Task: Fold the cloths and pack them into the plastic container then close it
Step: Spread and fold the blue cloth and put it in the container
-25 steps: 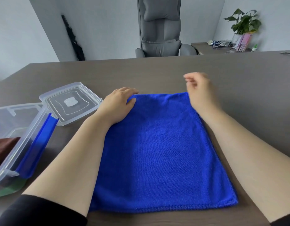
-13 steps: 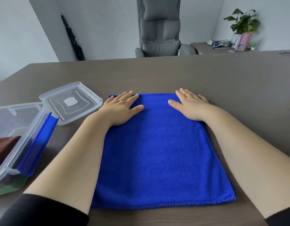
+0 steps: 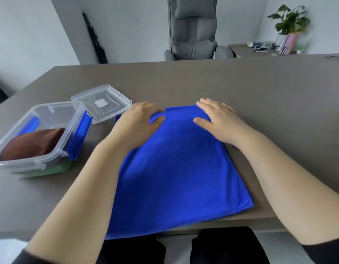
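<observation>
My left hand (image 3: 138, 122) pinches the soft blue cloth's (image 3: 176, 168) far corner, my flat right hand (image 3: 220, 121) beside it.

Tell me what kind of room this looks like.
Probably an office or meeting room: a long grey-brown table, a grey high-backed office chair across it, and a side desk with a potted plant and cables.
</observation>
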The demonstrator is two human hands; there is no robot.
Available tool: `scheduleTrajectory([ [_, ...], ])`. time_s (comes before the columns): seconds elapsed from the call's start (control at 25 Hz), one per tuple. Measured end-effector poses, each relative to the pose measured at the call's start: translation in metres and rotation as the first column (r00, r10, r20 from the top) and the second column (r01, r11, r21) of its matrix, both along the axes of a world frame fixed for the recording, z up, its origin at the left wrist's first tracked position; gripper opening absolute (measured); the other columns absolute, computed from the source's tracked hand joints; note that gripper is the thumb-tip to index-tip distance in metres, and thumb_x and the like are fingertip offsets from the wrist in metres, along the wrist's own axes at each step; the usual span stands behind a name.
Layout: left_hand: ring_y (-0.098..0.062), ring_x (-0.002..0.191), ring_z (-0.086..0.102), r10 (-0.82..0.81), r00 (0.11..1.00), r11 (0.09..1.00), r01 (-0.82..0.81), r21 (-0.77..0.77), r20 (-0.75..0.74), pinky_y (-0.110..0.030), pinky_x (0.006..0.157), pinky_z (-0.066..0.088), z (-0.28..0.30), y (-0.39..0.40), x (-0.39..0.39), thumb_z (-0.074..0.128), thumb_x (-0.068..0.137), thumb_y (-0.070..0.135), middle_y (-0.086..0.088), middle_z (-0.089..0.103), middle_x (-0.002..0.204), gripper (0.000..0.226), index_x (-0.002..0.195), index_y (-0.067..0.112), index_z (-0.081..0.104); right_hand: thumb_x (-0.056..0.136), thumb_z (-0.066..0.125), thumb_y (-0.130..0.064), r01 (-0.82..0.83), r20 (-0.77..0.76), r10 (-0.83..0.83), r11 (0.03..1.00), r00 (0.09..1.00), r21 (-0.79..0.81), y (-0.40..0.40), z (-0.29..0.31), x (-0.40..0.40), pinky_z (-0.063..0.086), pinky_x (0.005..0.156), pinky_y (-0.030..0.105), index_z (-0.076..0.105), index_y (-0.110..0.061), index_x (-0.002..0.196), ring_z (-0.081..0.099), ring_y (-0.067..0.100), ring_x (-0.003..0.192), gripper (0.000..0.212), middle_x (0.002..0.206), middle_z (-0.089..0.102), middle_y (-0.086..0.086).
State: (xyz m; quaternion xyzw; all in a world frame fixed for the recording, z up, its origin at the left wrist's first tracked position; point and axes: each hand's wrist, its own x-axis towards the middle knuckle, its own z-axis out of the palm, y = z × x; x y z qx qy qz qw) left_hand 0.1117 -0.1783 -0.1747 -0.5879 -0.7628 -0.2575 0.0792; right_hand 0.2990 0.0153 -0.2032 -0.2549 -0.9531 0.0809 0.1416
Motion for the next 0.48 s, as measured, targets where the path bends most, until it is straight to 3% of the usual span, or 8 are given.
scheduleTrajectory([
  [0.12, -0.004, 0.089, 0.058, -0.066, 0.996, 0.987, 0.073, -0.143, 0.051, -0.031, 0.078, 0.049, 0.000, -0.047, 0.032, 0.055, 0.094, 0.034, 0.018, 0.066, 0.096, 0.016, 0.096, 0.030, 0.070, 0.094, 0.049, -0.048, -0.121, -0.140, 0.112, 0.991, 0.984, -0.054, -0.040, 0.003, 0.039, 0.028, 0.114, 0.037, 0.044, -0.024, 0.142, 0.033, 0.011, 0.139, 0.055, 0.150, 0.041, -0.006],
  [0.2, -0.005, 0.086, 0.056, -0.060, 0.997, 0.952, 0.072, -0.297, 0.047, -0.037, 0.079, 0.050, 0.008, -0.062, 0.036, 0.053, 0.094, 0.037, 0.016, 0.062, 0.092, 0.015, 0.094, 0.032, 0.068, 0.093, 0.053, -0.042, -0.226, -0.137, 0.220, 0.974, 0.966, -0.030, -0.069, 0.002, 0.062, 0.032, 0.111, 0.030, 0.052, -0.027, 0.136, 0.038, 0.006, 0.133, 0.046, 0.143, 0.048, -0.010],
  [0.32, -0.014, 0.108, 0.051, 0.024, 0.999, 0.872, -0.040, -0.489, -0.039, -0.041, 0.092, 0.047, 0.015, -0.068, 0.036, 0.054, 0.092, 0.049, 0.011, 0.052, 0.118, 0.034, 0.121, 0.031, 0.059, 0.096, 0.049, -0.042, -0.284, -0.034, 0.282, 0.952, 0.959, -0.116, -0.097, -0.007, 0.080, 0.026, 0.113, 0.028, 0.051, -0.034, 0.136, 0.032, -0.002, 0.136, 0.041, 0.147, 0.042, -0.017],
  [0.48, -0.027, 0.137, 0.028, 0.175, 0.980, 0.784, -0.196, -0.589, -0.092, -0.048, 0.106, 0.036, -0.005, -0.064, 0.036, 0.037, 0.090, 0.067, 0.003, 0.031, 0.150, 0.069, 0.148, 0.029, 0.029, 0.099, 0.044, -0.043, -0.206, 0.033, 0.212, 0.970, 0.977, -0.133, -0.092, -0.008, 0.089, 0.020, 0.117, 0.029, 0.044, -0.036, 0.141, 0.024, -0.003, 0.140, 0.043, 0.153, 0.033, -0.018],
])
